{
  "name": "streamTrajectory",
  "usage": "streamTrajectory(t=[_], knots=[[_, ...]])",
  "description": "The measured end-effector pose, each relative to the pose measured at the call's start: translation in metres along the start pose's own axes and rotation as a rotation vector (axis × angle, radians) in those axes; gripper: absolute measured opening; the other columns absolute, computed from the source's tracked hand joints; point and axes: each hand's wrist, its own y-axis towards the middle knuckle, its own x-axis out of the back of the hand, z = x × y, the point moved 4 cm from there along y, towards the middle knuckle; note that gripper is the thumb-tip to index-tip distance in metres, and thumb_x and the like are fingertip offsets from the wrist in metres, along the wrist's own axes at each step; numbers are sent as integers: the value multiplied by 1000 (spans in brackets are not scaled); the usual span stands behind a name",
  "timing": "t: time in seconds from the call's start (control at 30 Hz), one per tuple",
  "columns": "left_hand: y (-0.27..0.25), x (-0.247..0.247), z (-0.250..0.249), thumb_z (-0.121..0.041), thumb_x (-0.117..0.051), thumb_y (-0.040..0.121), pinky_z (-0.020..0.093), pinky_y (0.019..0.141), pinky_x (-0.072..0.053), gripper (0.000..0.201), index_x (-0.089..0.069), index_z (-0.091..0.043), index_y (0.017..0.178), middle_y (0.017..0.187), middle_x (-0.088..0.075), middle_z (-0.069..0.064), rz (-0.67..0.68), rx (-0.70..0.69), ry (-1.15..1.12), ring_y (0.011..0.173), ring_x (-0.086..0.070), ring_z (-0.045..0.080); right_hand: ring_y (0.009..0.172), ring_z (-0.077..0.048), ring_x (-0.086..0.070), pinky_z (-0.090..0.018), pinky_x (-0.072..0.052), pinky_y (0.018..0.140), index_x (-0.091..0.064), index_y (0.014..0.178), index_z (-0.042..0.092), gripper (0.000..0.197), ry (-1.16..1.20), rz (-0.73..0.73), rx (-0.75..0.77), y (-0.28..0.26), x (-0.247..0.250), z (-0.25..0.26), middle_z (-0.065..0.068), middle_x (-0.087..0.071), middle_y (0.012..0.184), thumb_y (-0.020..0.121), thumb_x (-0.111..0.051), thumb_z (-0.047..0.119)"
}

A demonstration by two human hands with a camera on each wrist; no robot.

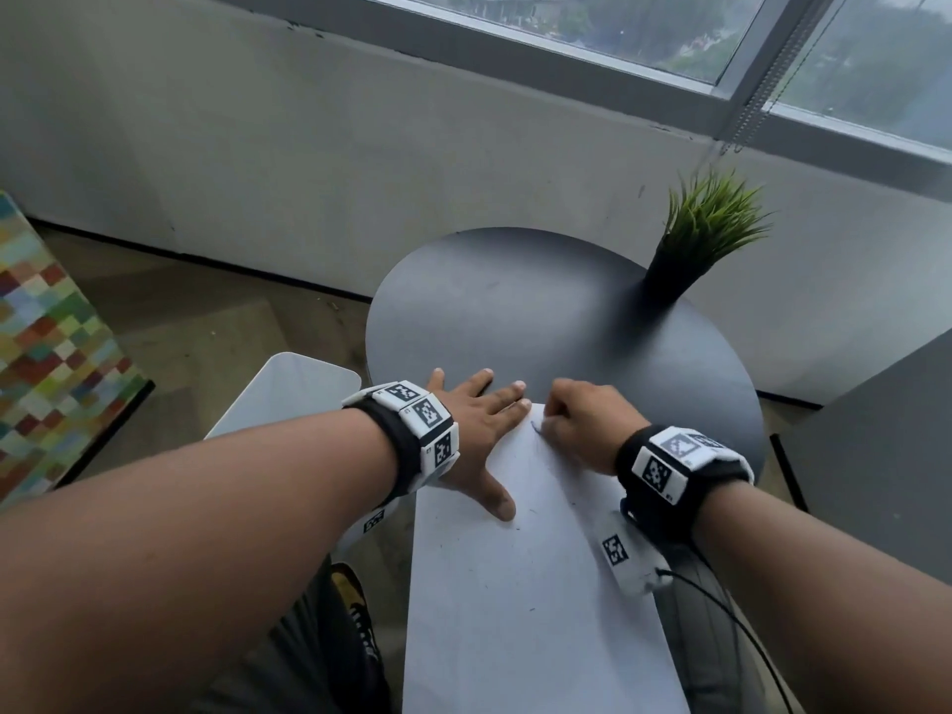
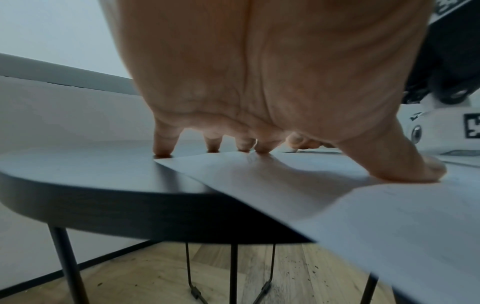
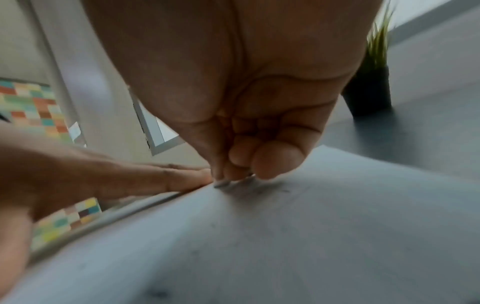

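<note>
The left forearm (image 1: 206, 533) and the right forearm (image 1: 834, 584) come in from the bottom. Between them lies the sheet (image 1: 515, 600), white and long. Its far end rests on the near edge of the round dark table (image 1: 515, 311), and the rest sticks out over the edge toward the person.

The left hand (image 1: 476, 435) is open and flat, with fingers spread. Its thumb (image 2: 426, 172) and index fingertip press on the sheet, and the other fingertips stand on the table.

The right hand (image 1: 582, 422) is curled tight, its fingertips (image 3: 275, 164) down on the sheet near the far corner, just beside the left index. Something thin and grey shows there, but blur hides what it is, so I cannot tell if this hand grips anything. A small blue mark (image 1: 536, 427) is on the sheet beside it.

A plant (image 1: 695, 249) stands at the far right of the table.
</note>
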Motion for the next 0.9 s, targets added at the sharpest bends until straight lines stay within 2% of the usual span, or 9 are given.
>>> streamTrajectory(t=[0.17,0.33,0.43,0.5,0.63,0.7,0.8,0.83,0.9], knots=[[-1,2,-2,-88,-65,64,71,117,-2,131,4,-33,162,168,15,-13,-13,-9,-31,155,14,25,92,-25,-59,-33,-46,78,-57,97,22,11,-11,168,272,-27,-25,30,-3,-64,99,86,-53,23],[0,2,-2,-90,-60,67,70,118,-4,131,9,-30,161,168,19,-13,18,2,17,155,16,25,87,-26,-59,-30,-43,70,-55,91,22,10,-13,-34,-10,1,-6,-10,-5,-66,94,88,-53,31],[-1,3,-2,-88,-63,66,72,117,-4,131,6,-32,161,168,17,-13,12,-4,-6,155,14,26,91,-28,-59,-29,-39,70,-55,97,21,11,-28,53,217,-15,-19,18,-6,-65,99,89,-49,24],[-1,4,-2,-88,-65,65,72,117,-5,131,4,-32,162,168,16,-13,12,-8,-14,155,14,26,89,-27,-59,-33,-45,74,-57,96,20,15,-11,162,328,-25,-25,27,-4,-63,95,85,-49,26],[0,3,-1,-91,-60,66,70,118,-6,132,9,-30,161,168,18,-13,22,0,28,155,15,25,84,-26,-60,-31,-48,72,-57,90,22,10,-16,-18,56,3,-4,-9,-3,-66,88,87,-55,31],[0,3,-2,-90,-60,66,70,117,-7,131,8,-30,161,168,18,-13,23,0,27,155,14,25,79,-27,-58,-32,-48,68,-51,88,23,7,-15,-49,103,-2,-6,-8,-1,-62,83,87,-52,31],[0,4,-1,-88,-63,67,71,117,-7,131,7,-30,161,168,18,-13,31,0,21,155,14,25,74,-23,-55,-33,-47,67,-52,87,24,6,-18,146,370,-26,-23,15,5,-56,78,82,-51,22],[0,5,-1,-88,-63,67,70,117,-7,131,8,-30,161,168,18,-13,35,2,24,155,14,25,74,-22,-54,-32,-47,67,-54,88,23,7,-38,195,380,-28,-22,15,7,-55,76,82,-53,21],[0,5,-2,-88,-62,67,70,118,-8,131,9,-30,161,168,18,-13,39,1,30,155,15,25,74,-20,-54,-28,-44,67,-57,91,22,7,-54,125,255,-15,-12,3,9,-55,74,84,-57,23]])
